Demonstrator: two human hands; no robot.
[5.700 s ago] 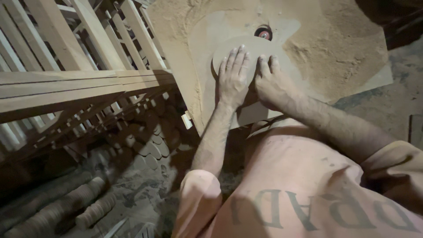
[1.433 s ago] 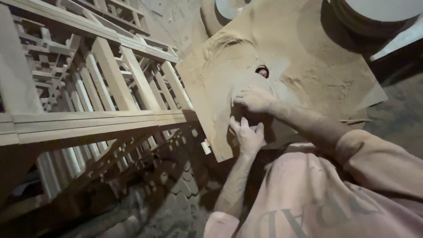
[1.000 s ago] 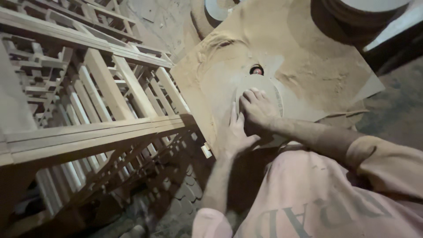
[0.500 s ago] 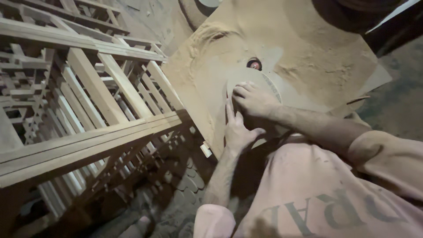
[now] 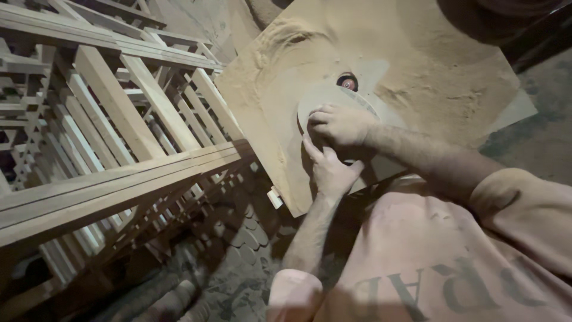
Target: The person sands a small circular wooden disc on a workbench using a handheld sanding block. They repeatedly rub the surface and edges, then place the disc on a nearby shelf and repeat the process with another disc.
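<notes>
My right hand [image 5: 339,125] lies flat over a pale round wooden disc [image 5: 325,101], fingers [image 5: 319,116] curled loosely on its face, gripping nothing. My left hand [image 5: 330,170] sits just below it, fingers spread open and pressing the disc's near edge. The disc lies on a sawdust-covered wooden desk [image 5: 429,77], right beside a small dark round cutter head [image 5: 347,81] poking up through the surface. To my left stand stacked pale wooden lattice frames [image 5: 119,137].
</notes>
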